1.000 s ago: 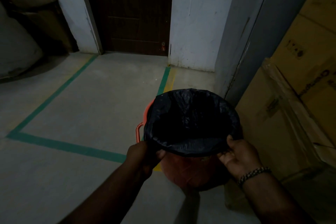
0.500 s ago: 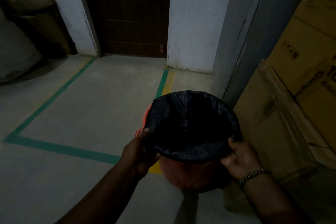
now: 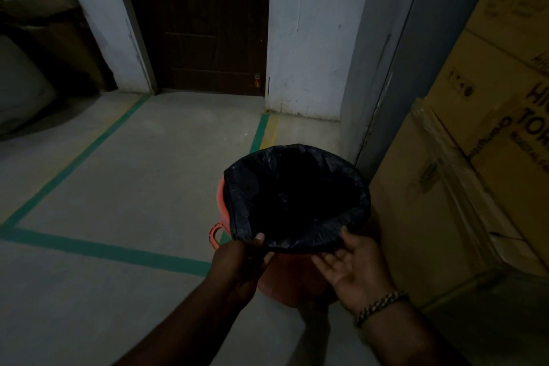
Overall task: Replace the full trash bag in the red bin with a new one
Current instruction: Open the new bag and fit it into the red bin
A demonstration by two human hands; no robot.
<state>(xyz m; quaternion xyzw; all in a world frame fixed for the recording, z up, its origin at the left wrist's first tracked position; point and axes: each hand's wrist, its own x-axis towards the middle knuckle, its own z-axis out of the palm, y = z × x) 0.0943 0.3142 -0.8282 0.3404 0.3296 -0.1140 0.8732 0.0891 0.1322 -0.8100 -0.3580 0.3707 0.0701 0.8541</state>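
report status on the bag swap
Hands: left hand pinches near rim of black trash bag; right hand palm up beneath it. Bag stretched over mouth of red bin. Close on right: cardboard boxes, not blocking.

bag (image 3: pixel 297 196): black, mouth open over red bin (image 3: pixel 282 279)
left hand (image 3: pixel 240 261): pinches bag's near rim
right hand (image 3: pixel 353 267): palm up, fingers (image 3: pixel 323 260) loose under rim

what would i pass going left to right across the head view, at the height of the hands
green floor tape → left hand → black trash bag → right hand → cardboard boxes. The red bin sits under the bag, so it is left out.
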